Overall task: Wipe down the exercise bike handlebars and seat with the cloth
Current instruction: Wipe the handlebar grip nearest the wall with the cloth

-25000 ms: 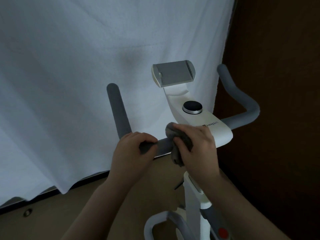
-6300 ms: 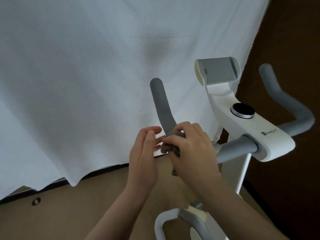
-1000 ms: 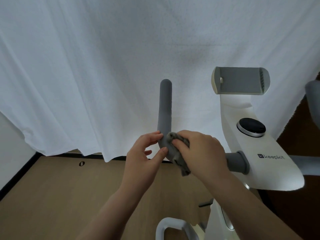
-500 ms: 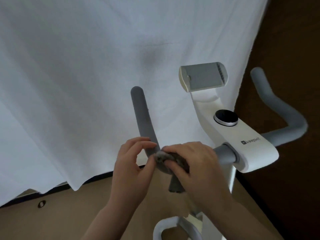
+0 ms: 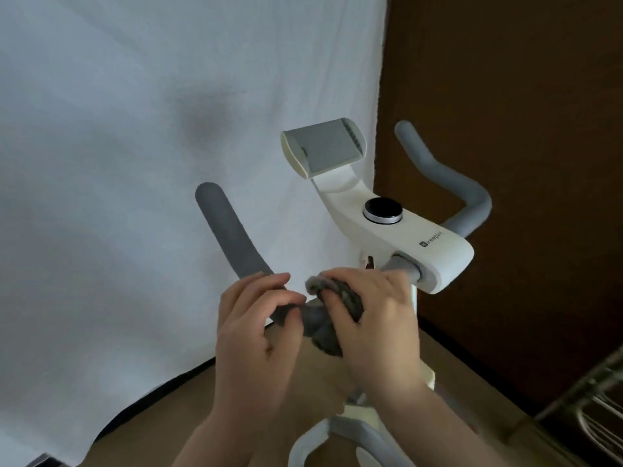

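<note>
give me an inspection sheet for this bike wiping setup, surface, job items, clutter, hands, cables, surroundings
Surface: tan floor under the bike.
Job's things: grey cloth wrapped round the left handlebar at its bend; right handlebar untouched; seat not in view.
Clutter: wire rack at lower right.
Hands: left hand grips the bar beside the cloth; right hand grips the cloth.
Cables: nothing seen.
Surroundings: white sheet behind, dark brown wall to the right.

Handlebars [image 5: 232,237]: grey foam, left bar angled upward
Cloth [image 5: 332,318]: grey, bunched around the left bar's bend
Seat: out of view
</note>
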A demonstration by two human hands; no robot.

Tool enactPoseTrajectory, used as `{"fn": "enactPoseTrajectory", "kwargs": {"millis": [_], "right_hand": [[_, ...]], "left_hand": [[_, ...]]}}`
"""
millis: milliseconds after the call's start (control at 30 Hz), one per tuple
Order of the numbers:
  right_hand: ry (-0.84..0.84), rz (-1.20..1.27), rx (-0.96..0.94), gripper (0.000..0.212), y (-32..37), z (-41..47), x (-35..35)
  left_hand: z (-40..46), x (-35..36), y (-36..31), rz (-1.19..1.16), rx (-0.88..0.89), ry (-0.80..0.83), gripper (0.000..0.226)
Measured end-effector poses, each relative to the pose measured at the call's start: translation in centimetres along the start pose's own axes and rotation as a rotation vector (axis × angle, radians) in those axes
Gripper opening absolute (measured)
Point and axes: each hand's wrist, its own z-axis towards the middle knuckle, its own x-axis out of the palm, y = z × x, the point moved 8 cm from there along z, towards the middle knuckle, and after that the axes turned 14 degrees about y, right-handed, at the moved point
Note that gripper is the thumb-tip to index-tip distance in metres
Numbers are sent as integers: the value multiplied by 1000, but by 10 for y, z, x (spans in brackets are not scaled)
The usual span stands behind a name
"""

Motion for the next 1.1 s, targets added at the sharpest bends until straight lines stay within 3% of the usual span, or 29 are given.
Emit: {"fn": "enactPoseTrajectory", "kwargs": {"millis": [100, 267, 400, 533, 600, 733, 900, 1033, 1100], "right_hand": [[49, -30, -55, 25, 7, -9, 7], [-205, 100, 195, 25, -28, -17, -12], [-145, 43, 105, 25, -5, -31, 7], [-285, 221, 323, 27, -47, -21, -15], [-324, 196, 332, 29, -36, -27, -8], [-235, 126, 184, 36, -18, -34, 0], [-305, 269, 370, 25, -55, -14, -23], [-226, 272, 231, 28, -19, -30, -1], [-229, 273, 265, 27, -35, -24, -7]], "left_hand": [[2, 4, 5, -47, 29, 72, 11], [2, 3, 6, -52, 68, 149, 15], [3, 1, 3, -63, 97, 137, 11], [9, 5, -5, -11, 174, 159, 13], [10, 11, -5, -25, 193, 186, 15], [6, 18, -2, -67, 213, 189, 20], [7, 16, -1, -78, 212, 209, 20], [7, 16, -1, -84, 211, 201, 21], [7, 16, -2, -81, 204, 196, 21]]}}
